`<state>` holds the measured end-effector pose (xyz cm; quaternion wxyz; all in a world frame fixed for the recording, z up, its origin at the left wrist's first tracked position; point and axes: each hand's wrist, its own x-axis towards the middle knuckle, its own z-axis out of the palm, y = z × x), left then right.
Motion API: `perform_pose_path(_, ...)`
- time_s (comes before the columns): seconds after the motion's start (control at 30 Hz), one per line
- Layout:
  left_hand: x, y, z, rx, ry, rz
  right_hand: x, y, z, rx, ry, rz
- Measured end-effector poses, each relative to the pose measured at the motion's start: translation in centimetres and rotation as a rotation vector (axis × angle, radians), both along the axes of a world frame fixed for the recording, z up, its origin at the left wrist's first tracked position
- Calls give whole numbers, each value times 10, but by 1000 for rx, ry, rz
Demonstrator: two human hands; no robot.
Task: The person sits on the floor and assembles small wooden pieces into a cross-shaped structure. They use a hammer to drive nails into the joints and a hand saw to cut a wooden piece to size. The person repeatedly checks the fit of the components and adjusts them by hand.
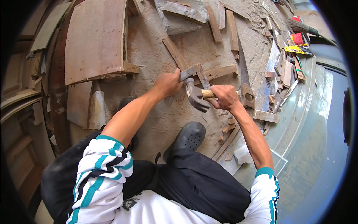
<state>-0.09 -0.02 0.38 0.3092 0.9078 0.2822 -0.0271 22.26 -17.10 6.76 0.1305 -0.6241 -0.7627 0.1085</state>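
At the centre of the frame, our right hand (226,96) grips the hammer (197,98), while our left hand (167,83) pinches the near strip (189,72). Its right end meets the far strip (203,77) at a corner. We judge the corner laid out; whether it is fastened, or needs more blows, we cannot tell. We count one hammer and two strips in that corner.

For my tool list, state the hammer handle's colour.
The handle is yellowish tan, best in head view.
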Motion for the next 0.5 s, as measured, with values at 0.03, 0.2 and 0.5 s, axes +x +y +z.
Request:
perform_pose_path(0.03,0,0,-2,3,-11,4,-2,-4,0,-23,56,-71)
perform_pose_path(0.2,0,-4,2,-5,12,26,-27,-3,18,-249,438,-645)
perform_pose_path(0.5,3,-4,3,-39,18,39,-121,20,4,-298,624,-1109)
